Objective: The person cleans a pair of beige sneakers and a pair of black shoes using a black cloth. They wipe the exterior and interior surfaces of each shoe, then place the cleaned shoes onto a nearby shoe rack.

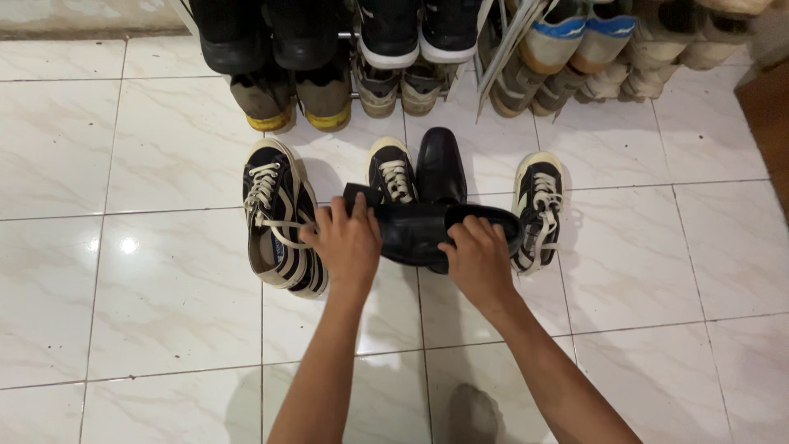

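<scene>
Both hands grip one black leather shoe [419, 233] held sideways: left hand [349, 244] clasps its heel end, right hand [477, 259] wraps its toe end, fingers curled over the top.

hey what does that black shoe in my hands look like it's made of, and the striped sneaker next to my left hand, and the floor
Black shoe: probably smooth leather or imitation leather, given its dull, even sheen. Striped sneaker: seemingly woven canvas, matte, with pale cord laces and a cream, rubber-looking sole edge. Floor: glossy white tiles with faint marble-like veining, likely ceramic; a lamp reflects in them.
</scene>
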